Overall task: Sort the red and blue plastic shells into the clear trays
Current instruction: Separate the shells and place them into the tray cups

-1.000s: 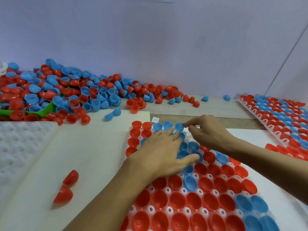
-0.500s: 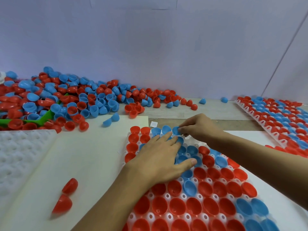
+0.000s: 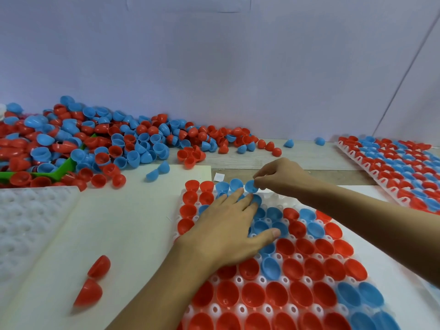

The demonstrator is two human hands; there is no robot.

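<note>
A clear tray lies in front of me, most of its cups holding red and blue shells. My left hand lies flat on the blue shells in the tray's upper middle, fingers straight and spread. My right hand reaches over the tray's far edge and pinches a blue shell at the end of the top row. A large pile of loose red and blue shells spreads along the wall at the left.
A second filled tray lies at the far right. An empty white tray sits at the left edge. Two loose red shells lie on the white sheet near me. A green container edge pokes from the pile.
My right hand has shifted slightly left with the blue shell, down to the tray's top row. My left hand has stayed flat on the shells.
</note>
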